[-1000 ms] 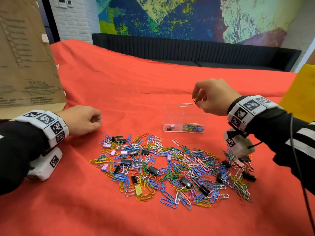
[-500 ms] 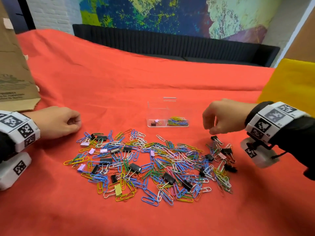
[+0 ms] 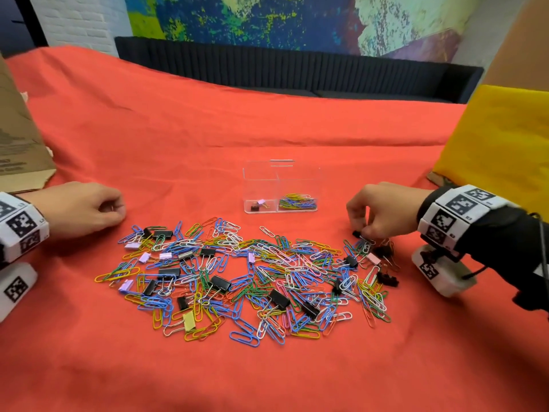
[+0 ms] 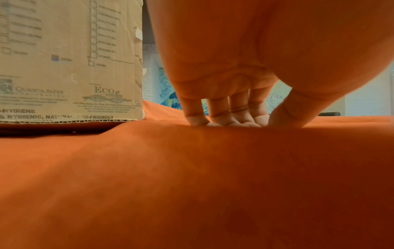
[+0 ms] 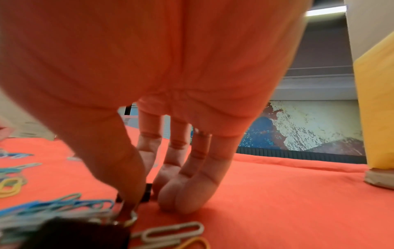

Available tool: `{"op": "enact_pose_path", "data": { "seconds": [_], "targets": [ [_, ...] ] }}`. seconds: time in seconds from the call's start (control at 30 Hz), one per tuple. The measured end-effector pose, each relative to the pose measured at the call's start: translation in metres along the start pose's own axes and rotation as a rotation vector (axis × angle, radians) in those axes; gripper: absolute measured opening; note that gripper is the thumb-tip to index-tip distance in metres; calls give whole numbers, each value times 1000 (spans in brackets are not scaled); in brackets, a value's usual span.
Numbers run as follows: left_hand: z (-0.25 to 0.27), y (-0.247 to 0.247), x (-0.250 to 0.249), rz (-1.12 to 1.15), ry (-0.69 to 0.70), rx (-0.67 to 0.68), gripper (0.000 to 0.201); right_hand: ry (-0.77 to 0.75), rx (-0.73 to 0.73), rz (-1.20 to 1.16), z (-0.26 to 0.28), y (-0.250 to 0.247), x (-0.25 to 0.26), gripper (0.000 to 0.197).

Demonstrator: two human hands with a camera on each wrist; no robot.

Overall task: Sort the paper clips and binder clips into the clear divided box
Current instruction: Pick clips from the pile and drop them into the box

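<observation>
Red cloth is covering the table, and nearest on it is lying the heap of coloured paper clips mixed with black, lilac and pink binder clips. At the heap's right edge the right hand is reaching down, thumb and fingertips pinching a small black binder clip; the right wrist view is showing that clip squeezed between thumb and fingers against the cloth, which the head view only hints at. Left of the heap the left hand is resting on the cloth, fingers curled loosely and holding nothing; the left wrist view is showing its fingertips touching the cloth, beside a cardboard box. Beyond the heap the clear divided box is standing open, its left compartment holding a few binder clips, its right a pile of paper clips.
</observation>
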State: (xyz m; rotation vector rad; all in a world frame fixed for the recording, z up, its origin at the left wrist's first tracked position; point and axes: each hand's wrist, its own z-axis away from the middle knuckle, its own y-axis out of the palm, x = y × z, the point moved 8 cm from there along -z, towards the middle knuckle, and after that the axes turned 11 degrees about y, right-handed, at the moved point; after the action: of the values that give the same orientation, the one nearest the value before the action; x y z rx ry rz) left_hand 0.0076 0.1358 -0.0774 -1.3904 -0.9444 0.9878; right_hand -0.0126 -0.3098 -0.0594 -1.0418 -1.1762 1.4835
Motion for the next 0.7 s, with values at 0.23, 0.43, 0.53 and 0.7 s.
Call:
{"op": "enact_pose_path", "data": {
  "seconds": [0.23,0.43,0.53,0.7],
  "targets": [
    [4,-3,-6,-22,-14,23,11,35,123,-128,14,-12,-13,26],
    [5,-4,-9,-24,-5,24,11,59,220,-2,23,12,-1,42],
    [5,-4,-9,-25,0,25,12,38,178,10,23,9,5,36],
    [5,-5,-11,-48,-2,28,14,40,-1,7,13,-20,3,32]
  ]
}}
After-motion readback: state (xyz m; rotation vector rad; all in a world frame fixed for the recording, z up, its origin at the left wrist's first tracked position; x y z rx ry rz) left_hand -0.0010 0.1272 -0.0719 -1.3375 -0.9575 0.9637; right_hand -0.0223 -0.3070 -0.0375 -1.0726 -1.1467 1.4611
